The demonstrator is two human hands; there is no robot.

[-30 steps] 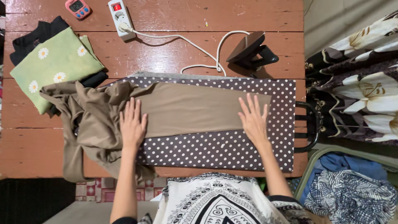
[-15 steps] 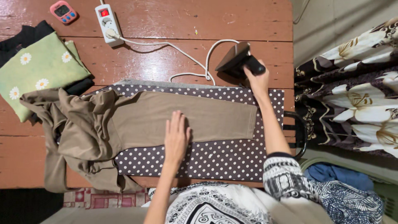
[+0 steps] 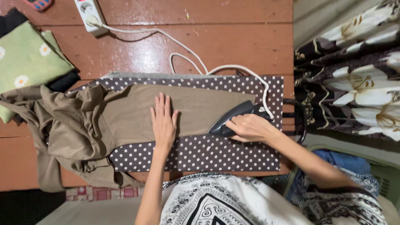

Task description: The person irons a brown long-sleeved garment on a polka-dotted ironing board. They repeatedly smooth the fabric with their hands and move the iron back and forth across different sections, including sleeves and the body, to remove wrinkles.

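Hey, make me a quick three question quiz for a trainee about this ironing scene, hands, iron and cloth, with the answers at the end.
1. True or false: the right hand grips the iron at the right end of the brown garment.
2. What does the left hand do? A) lifts the cord B) lies flat on the brown garment C) holds the power strip
3. What pattern covers the ironing board?

Key
1. True.
2. B; the white cord runs to the power strip, untouched.
3. White dots on dark brown.
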